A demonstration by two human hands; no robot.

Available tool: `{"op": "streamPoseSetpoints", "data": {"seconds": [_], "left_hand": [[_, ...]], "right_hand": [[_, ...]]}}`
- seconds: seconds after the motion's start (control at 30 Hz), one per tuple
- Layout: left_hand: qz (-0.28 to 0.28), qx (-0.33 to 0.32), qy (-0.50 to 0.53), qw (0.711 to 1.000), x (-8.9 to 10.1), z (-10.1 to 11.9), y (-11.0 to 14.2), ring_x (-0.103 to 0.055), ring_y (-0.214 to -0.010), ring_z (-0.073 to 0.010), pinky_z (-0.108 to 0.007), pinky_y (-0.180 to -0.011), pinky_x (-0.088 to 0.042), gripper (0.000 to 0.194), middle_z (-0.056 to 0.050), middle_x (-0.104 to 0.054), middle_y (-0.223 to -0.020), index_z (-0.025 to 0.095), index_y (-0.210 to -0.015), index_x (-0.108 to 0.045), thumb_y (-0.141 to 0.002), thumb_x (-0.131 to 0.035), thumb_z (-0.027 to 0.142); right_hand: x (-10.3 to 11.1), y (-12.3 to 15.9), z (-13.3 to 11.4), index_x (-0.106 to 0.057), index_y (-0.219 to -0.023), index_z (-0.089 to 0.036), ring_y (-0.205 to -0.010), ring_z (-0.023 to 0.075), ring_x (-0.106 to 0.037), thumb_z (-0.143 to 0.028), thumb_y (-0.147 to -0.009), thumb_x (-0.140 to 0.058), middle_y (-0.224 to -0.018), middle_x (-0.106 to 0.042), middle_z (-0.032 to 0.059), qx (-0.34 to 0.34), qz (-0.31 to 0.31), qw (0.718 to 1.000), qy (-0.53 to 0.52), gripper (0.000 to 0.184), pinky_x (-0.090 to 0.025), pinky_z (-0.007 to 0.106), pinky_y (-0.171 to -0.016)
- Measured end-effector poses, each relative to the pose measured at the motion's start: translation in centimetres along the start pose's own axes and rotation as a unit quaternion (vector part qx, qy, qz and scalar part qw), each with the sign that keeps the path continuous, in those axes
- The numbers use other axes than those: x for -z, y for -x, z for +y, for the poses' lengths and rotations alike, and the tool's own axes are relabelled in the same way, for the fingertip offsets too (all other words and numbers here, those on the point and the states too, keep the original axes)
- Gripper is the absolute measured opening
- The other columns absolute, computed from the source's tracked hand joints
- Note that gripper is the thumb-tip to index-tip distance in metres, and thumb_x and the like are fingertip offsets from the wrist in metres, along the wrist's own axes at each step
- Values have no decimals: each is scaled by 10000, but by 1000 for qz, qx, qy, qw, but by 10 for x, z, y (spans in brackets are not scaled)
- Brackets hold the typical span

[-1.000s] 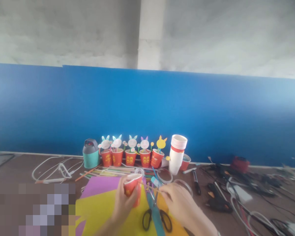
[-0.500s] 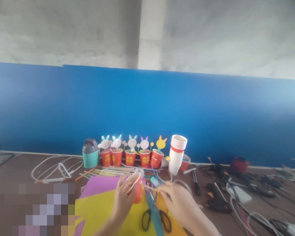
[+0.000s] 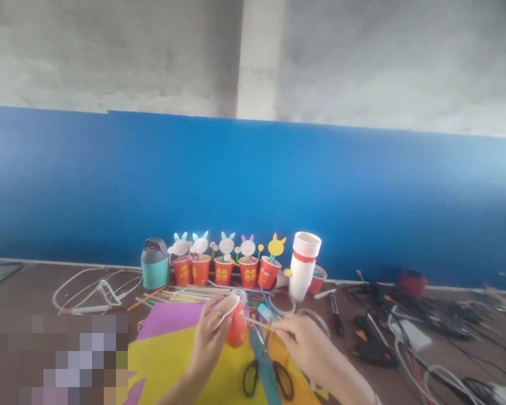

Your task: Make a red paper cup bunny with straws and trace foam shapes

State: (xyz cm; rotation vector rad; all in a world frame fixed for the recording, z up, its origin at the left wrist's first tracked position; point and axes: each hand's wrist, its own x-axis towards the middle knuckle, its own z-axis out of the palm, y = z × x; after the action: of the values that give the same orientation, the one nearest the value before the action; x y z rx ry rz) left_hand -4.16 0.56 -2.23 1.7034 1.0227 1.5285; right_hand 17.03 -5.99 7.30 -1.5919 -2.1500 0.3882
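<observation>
My left hand (image 3: 207, 340) is wrapped round a red paper cup (image 3: 236, 331), which is tilted with its white rim up and to the left. In my right hand (image 3: 307, 340) a thin yellowish stick (image 3: 259, 323) is pinched, and its far end meets or nearly meets the cup's side near the rim. Whether the tip goes through the wall I cannot tell. Black-handled scissors (image 3: 284, 379) lie just below the cup, over a teal paper strip (image 3: 271, 382). Under my hands are sheets of yellow paper (image 3: 168, 354) and purple paper (image 3: 168, 319).
Along the back stand several red cups (image 3: 223, 271) with paper animal heads, a stack of white cups (image 3: 300, 278) and a teal container (image 3: 155, 273). Coloured sticks (image 3: 189, 292) lie before them. To the right are a marker (image 3: 336, 315), a glue gun (image 3: 373, 343) and tangled cables (image 3: 425, 371).
The cup has tilted slightly in my left hand, its rim turning a little. My right hand and the stick have stayed almost in place.
</observation>
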Motion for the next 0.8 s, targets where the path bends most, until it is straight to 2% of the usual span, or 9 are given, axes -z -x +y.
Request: {"op": "streamPoseSetpoints", "data": {"seconds": [0.23,0.37,0.43,0.5,0.6,0.63,0.7,0.77,0.8], "left_hand": [[8,-41,8,999,-2,-18,5,-506,-1188,-319,-442,-949,-469,221,-144,-593,-1181,192,-808,-693,-813,-603,394],[6,-43,7,999,-3,-17,6,-507,-1187,-318,-419,-926,-491,224,-139,-573,-1202,196,-795,-698,-813,-605,400],[-22,-41,6,999,-5,-10,8,-519,-1173,-309,-404,-916,-498,229,-137,-556,-1228,198,-855,-712,-828,-591,390],[-59,-48,7,997,-8,-2,11,-530,-1157,-300,-410,-927,-490,250,-145,-551,-1241,201,-977,-706,-840,-582,370],[-38,-42,19,998,-13,5,15,-478,-1216,-327,-450,-984,-436,237,-151,-515,-1306,198,-937,-711,-809,-627,379],[-28,-25,43,998,-14,6,16,-462,-1233,-335,-460,-999,-418,266,-146,-502,-1327,206,-964,-700,-781,-660,395],[-34,27,134,990,-14,6,17,-465,-1233,-342,-463,-1009,-402,518,-133,-507,-1336,237,-1140,-623,-684,-745,449],[-58,93,242,964,-13,5,16,-498,-1202,-339,-442,-995,-413,797,-125,-549,-1303,257,-1296,-497,-600,-785,517],[-72,125,286,947,-12,4,15,-511,-1187,-339,-434,-990,-414,821,-126,-578,-1271,245,-1302,-495,-595,-769,561]], "right_hand": [[11,-1,8,-640,-631,-157,-510,101,-449,-137,-830,-417,-538,-545,-34,-37,-103,992,-64,299,-235,224,-494],[7,-1,8,-698,-675,-176,-623,140,-553,-135,-819,-449,-643,-645,-2,-7,-36,999,-31,290,-314,226,-571],[0,-1,4,-724,-740,-202,-707,159,-595,-129,-818,-452,-729,-680,15,6,-3,1000,-5,292,-347,230,-636],[-8,-1,-1,-732,-773,-213,-743,169,-615,-119,-813,-445,-771,-690,32,5,4,1000,14,305,-365,233,-667],[-15,-2,-3,-734,-874,-205,-804,185,-637,-133,-821,-443,-849,-711,56,-6,5,1000,-20,304,-391,233,-701],[-15,-2,-3,-728,-907,-201,-804,184,-639,-148,-833,-439,-858,-715,54,-9,2,999,-46,303,-397,229,-698],[-12,-4,-2,-718,-908,-186,-735,170,-628,-187,-856,-428,-804,-710,38,-13,-13,995,-94,295,-394,217,-641],[-8,-6,-2,-710,-834,-168,-627,145,-578,-214,-863,-427,-696,-673,12,-18,-30,993,-117,289,-363,207,-562],[-6,-6,-2,-705,-807,-163,-596,134,-549,-219,-859,-433,-664,-653,0,-19,-33,992,-121,283,-345,204,-539]]}}
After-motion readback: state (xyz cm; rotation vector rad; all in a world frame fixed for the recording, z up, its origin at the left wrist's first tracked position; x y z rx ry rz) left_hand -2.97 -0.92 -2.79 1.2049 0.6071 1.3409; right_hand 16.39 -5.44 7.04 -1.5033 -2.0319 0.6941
